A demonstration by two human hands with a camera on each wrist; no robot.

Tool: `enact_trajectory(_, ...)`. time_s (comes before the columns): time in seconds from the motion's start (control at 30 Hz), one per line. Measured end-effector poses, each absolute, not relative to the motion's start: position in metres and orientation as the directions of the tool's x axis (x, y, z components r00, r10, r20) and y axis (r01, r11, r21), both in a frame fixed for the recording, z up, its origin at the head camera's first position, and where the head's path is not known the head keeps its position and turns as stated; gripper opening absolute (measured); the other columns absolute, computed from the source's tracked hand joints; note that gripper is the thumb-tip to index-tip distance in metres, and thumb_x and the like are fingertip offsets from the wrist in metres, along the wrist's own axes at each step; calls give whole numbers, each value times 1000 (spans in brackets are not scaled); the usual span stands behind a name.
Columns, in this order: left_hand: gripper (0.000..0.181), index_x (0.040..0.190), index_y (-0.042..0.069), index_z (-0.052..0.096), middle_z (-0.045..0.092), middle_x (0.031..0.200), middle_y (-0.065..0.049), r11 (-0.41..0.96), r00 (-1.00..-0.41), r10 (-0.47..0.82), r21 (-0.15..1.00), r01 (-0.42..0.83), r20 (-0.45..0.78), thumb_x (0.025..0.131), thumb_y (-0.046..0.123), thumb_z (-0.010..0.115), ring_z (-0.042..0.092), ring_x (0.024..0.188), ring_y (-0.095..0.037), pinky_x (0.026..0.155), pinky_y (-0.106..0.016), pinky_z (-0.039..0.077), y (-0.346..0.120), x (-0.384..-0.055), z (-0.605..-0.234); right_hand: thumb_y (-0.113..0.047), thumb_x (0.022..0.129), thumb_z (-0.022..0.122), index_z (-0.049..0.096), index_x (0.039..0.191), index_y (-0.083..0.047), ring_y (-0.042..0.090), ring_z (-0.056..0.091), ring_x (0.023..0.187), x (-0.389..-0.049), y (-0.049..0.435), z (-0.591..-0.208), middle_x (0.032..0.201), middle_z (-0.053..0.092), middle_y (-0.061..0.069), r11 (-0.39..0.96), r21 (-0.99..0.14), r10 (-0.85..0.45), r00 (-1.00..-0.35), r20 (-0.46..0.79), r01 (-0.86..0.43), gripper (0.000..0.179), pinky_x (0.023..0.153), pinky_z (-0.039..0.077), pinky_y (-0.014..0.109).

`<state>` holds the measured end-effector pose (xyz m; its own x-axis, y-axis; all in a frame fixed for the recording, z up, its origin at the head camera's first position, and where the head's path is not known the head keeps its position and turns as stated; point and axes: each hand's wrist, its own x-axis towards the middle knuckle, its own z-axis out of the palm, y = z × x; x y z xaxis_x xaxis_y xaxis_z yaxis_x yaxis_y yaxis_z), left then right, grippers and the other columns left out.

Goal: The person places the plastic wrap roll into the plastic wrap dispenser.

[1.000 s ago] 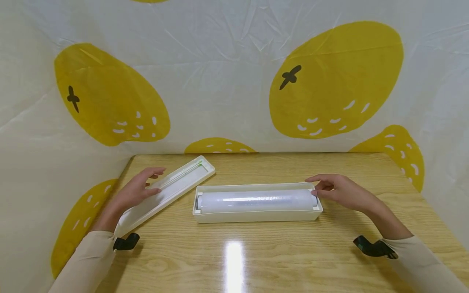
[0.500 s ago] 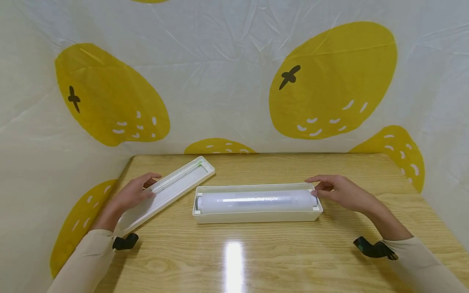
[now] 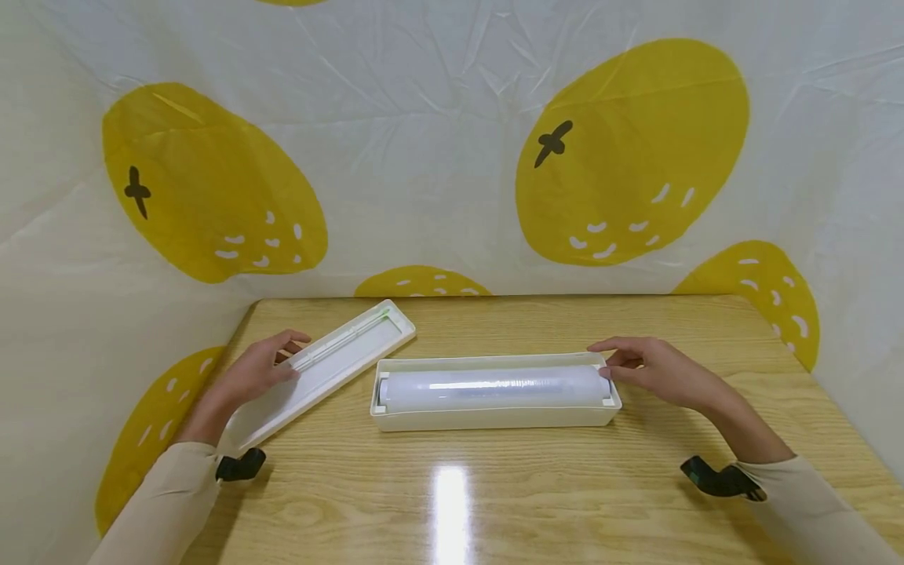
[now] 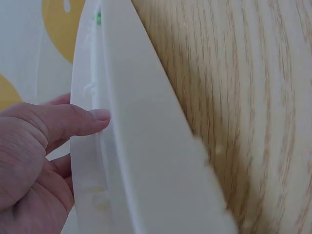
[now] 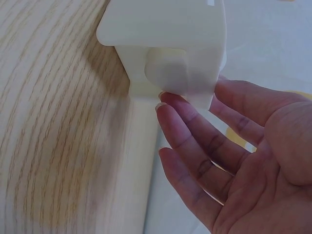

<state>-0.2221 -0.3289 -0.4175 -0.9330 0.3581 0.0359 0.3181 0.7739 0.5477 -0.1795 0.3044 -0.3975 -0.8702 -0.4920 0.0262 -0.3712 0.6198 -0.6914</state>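
Observation:
A long white cling film dispenser box (image 3: 487, 420) lies on the table, its top off and a roll of cling film (image 3: 494, 386) inside. To its left is its narrow lid (image 3: 367, 345), slanted, inner side up, with a cutter rail and a bit of green at the far end. My left hand (image 3: 257, 369) pinches the lid's left long edge, the thumb inside and the other fingers outside, as the left wrist view shows. At the box's right end, my right hand (image 3: 653, 369) holds the back corner between thumb (image 5: 258, 100) and fingers.
The wooden table (image 3: 537, 486) reaches back to a pale curtain (image 3: 424, 173) printed with yellow fruit, which also hangs at both sides. Dark wrist mounts (image 3: 240, 465) stick out from both sleeves. A bright reflection lies on the table in front of the box.
My left hand has come down from over the lid, drawn slightly left, and taken hold of its edge. The right hand, the box and the roll have stayed in place.

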Motion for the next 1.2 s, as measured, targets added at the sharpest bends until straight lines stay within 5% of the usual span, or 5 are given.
enact_trajectory(0.27,39,128,-3,64,67,124,-23,776,-922,387,533,338,21,90,-6,69,66,107,-40,89,-50,55,-330,-222,-410,-17,99,67,60,138,-1,11,67,91,-179,302,-394,100,73,-1,623,-686,-496,-868,25,-376,42,73,52,25)
enact_trajectory(0.53,31,120,1,70,73,109,-10,740,-908,418,575,350,15,89,3,76,68,97,-25,82,-27,54,-327,-223,-401,-17,99,67,61,137,-1,12,67,90,-179,302,-393,99,73,0,628,-681,-492,-870,27,-376,41,74,53,24)
enact_trajectory(0.8,26,121,9,70,70,116,-11,734,-927,375,615,289,-12,95,6,71,66,100,-26,80,-33,55,-320,-222,-393,-17,99,67,61,137,-1,11,68,90,-178,302,-394,98,73,-1,627,-678,-497,-867,31,-384,41,74,53,25)
enact_trajectory(1.2,25,117,12,73,72,117,-8,722,-911,406,589,364,65,93,6,73,68,101,-28,82,-32,56,-304,-221,-373,-20,97,70,66,131,-5,13,67,89,-179,302,-390,97,72,-4,656,-634,-495,-868,49,-410,37,78,54,27)
